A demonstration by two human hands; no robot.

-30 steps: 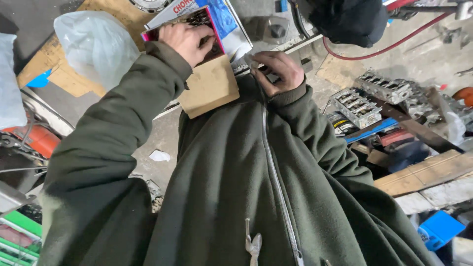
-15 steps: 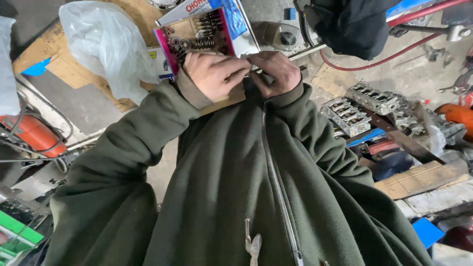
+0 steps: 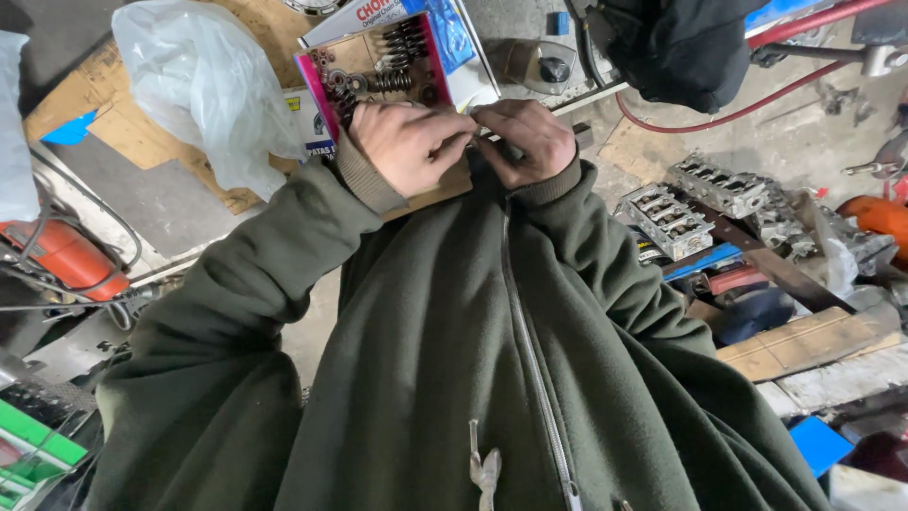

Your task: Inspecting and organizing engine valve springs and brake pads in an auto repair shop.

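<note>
Both hands meet at the middle, just over the near edge of the cardboard tray (image 3: 364,59). Left hand (image 3: 409,144) is curled, fingertips pinched toward the right hand (image 3: 526,138), which is also curled w/ fingers pressed in at the same spot. Something small sits between them, prob. a little metal part, but it's hidden by the fingers; can't tell what it is, or which hand really has it.

Change vs. a sec ago: the left hand was up on the tray and apart from the right; half a sec ago they'd closed up, and now they're tight together, fingertip to fingertip. Reads as the pick being over and the two-handed fiddling w/ the small piece underway.

Tray has a pink rim and holds coil springs (image 3: 402,45) and small round bits, at its far side. A white plastic bag (image 3: 206,87) lies left of the tray. Grey engine heads (image 3: 670,218) sit off right, well apart, w/ a red hose (image 3: 747,106) past them. Green fleece sleeves fill the foreground.
</note>
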